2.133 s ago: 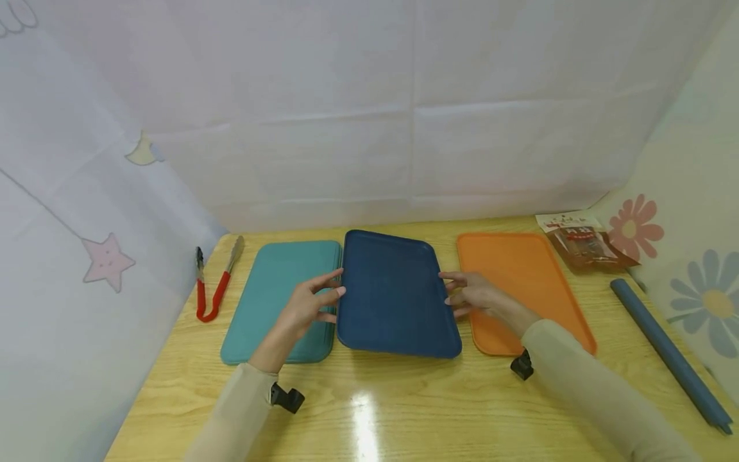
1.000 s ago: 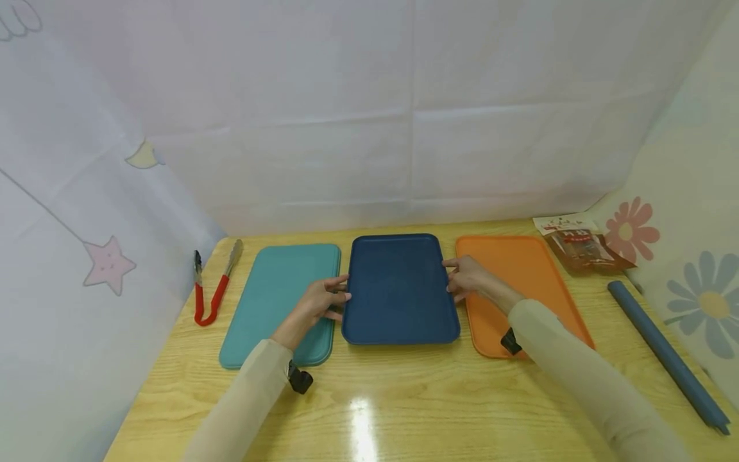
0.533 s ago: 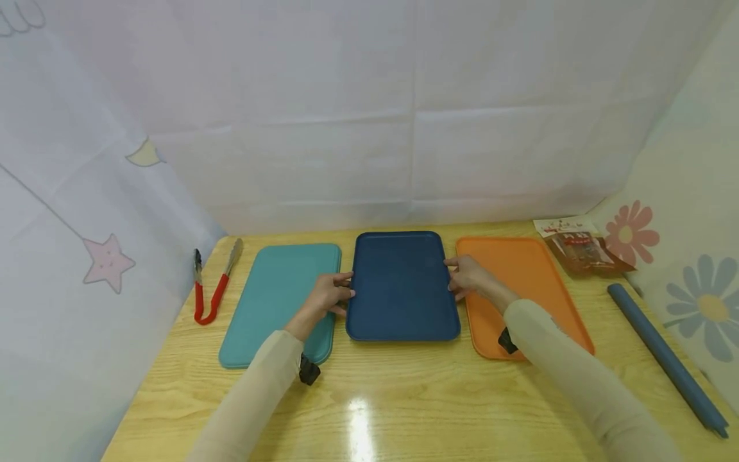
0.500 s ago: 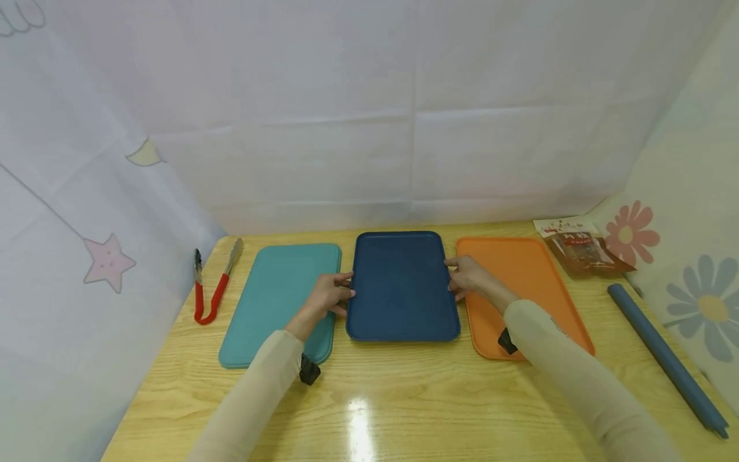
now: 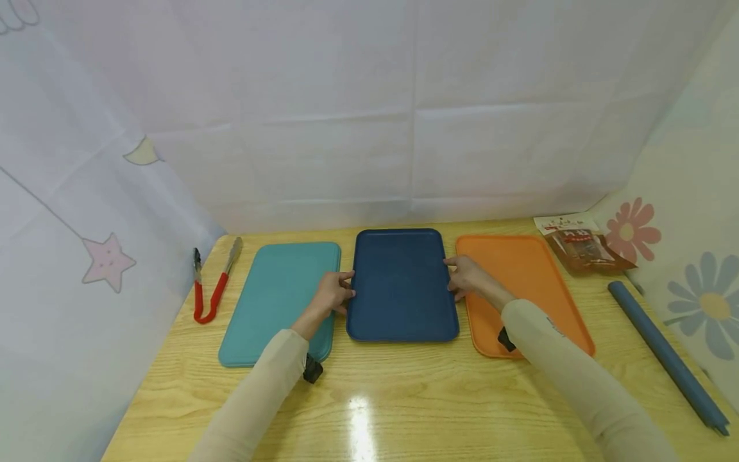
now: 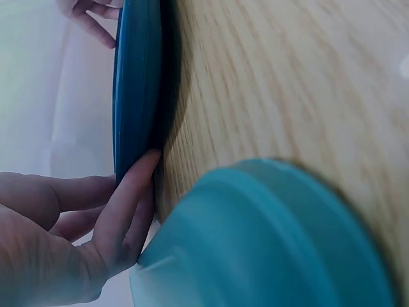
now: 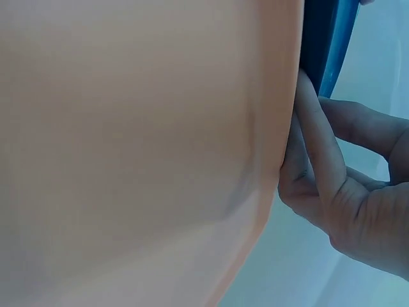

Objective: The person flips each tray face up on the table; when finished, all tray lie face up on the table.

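A dark blue tray [image 5: 402, 289] lies level between a teal tray [image 5: 283, 295] and an orange tray [image 5: 519, 289]. My left hand [image 5: 331, 292] grips its left rim, one fingertip tucked low by the table in the left wrist view, where the blue tray's side [image 6: 137, 96] stands close over the wood. On the opposite rim, my right hand [image 5: 466, 277] holds on with thumb and fingers, reaching across the orange tray. In the right wrist view some of its fingers [image 7: 319, 147] pass between the orange rim and the blue tray's edge [image 7: 329, 51].
Red-handled tongs [image 5: 213, 282] lie at the far left of the wooden table [image 5: 404, 404]. A brown food packet [image 5: 586, 247] sits at the back right, with a long grey-blue roll [image 5: 666, 353] along the right side. Printed cloth [image 5: 369, 128] hangs behind and at the sides.
The blue tray has gone from tilted to level and squared up between the other two trays. Both hands have stayed at its sides; over the last half second almost nothing has moved.
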### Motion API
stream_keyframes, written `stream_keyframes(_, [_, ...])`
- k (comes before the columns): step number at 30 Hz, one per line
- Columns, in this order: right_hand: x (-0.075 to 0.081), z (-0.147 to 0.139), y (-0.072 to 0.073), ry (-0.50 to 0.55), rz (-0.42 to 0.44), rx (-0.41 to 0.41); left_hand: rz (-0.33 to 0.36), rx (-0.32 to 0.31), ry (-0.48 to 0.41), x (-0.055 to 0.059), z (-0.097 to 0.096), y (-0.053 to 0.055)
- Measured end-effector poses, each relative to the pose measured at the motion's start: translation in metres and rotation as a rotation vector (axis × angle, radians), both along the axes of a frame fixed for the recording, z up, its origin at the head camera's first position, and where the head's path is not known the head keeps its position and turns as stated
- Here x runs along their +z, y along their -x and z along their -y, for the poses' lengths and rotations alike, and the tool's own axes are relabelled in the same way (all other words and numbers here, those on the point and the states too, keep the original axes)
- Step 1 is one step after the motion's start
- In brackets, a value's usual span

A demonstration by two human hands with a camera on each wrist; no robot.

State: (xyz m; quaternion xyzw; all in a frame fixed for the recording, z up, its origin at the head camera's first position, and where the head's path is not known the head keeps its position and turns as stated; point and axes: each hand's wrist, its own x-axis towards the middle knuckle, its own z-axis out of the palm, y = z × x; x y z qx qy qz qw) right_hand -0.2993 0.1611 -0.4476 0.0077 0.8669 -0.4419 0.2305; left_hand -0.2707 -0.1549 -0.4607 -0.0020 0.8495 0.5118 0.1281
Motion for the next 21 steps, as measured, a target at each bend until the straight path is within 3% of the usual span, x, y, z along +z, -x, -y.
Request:
stream_keyframes(7, [0.0000, -0.0011, 0.0008, -0.024, -0.018, 0.028, -0.011, 0.002, 0.055, 0.0026, -0.0035, -0.0006])
stream_keyframes(15, [-0.0036, 0.0041, 0.0059, -0.146, -0.055, 0.079, -0.018, -0.016, 0.144, 0.0047, -0.0041, 0.0003])
stream_keyframes(21, [0.0010, 0.0048, 0.0014, -0.129, -0.035, 0.077, 0.011, -0.016, 0.127, 0.0057, -0.0039, -0.0015])
